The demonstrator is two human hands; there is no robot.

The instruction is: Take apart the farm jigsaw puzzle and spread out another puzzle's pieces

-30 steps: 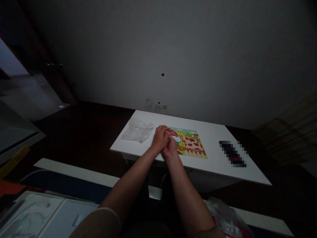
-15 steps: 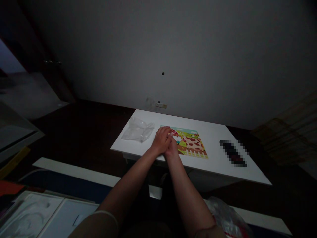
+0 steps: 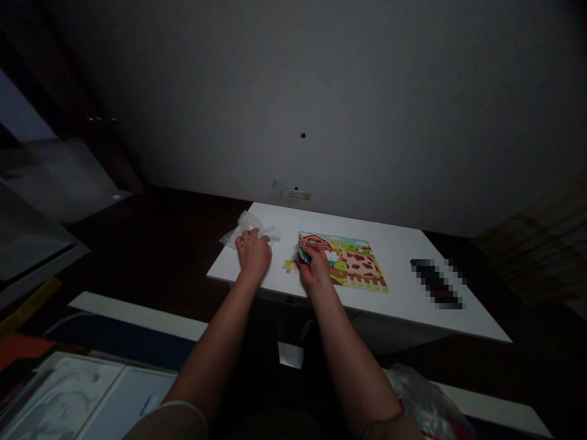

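Note:
A clear plastic bag lies crumpled at the left end of the white table. My left hand rests on the bag's near side, fingers apart and slightly bent. In my right hand is a small stack of puzzle pieces, partly hidden by the fingers. That hand hovers at the left edge of a colourful farm puzzle showing a barn, a spotted cow and a fence. A white gap shows in the picture near the barn. Beside my right hand, a loose puzzle piece lies on the table.
A dark, pixelated object lies on the table's right side. Behind the table stands a grey wall with a socket strip. Below right is another plastic bag; white boxes sit at lower left.
My hands were together over the puzzle's left edge; now they are apart. The left has moved left onto the bag, which is more bunched and farther back. Pieces now show in my right hand.

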